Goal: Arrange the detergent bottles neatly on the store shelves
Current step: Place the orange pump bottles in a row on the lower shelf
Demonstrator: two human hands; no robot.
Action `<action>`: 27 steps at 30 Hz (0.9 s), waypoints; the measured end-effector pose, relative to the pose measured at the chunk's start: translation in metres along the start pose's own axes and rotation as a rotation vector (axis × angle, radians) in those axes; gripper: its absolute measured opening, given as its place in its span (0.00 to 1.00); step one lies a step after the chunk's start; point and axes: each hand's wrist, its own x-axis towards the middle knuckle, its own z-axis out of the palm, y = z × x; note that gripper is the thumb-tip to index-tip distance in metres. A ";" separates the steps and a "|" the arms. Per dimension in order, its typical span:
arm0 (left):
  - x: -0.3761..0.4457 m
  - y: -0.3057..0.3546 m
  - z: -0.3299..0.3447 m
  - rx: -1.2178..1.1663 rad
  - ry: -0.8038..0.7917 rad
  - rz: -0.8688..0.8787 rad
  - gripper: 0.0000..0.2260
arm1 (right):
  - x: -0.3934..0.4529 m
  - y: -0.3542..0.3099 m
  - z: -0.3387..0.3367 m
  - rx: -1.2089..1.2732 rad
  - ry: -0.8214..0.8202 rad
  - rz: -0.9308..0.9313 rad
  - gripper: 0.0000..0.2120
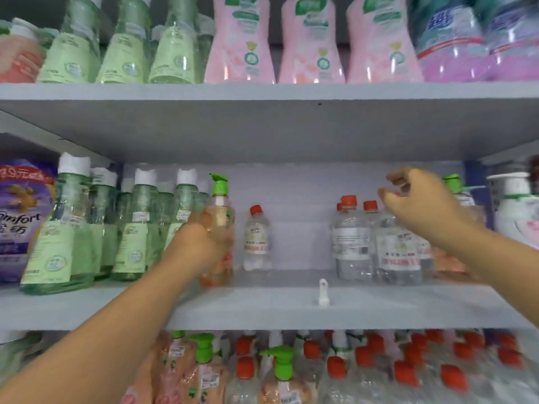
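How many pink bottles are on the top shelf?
3. The left pink bottle, middle pink bottle and right pink bottle stand side by side; more may hide behind.

The left hand point(195, 243) covers the lower front of the pump bottle point(219, 228), so its label cannot be read. The right hand point(420, 202) is motion-blurred, and whether its fingertips touch any red cap point(370, 205) cannot be told. It hides most of a second green-pump bottle point(455, 188) behind it. The top-shelf bottles point(242, 39) lose their caps to the upper edge. The purple pouch point(20, 217) is cut by the left edge, the white pump bottle point(516, 205) by the right. The bottom-shelf bottles point(350, 368) are smeared and cropped below. The small white piece point(323, 293) on the shelf point(262, 307) is too small to identify.
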 end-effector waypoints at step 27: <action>0.016 -0.074 -0.020 -0.398 -0.420 0.193 0.31 | 0.005 0.089 -0.021 -0.100 0.302 0.079 0.24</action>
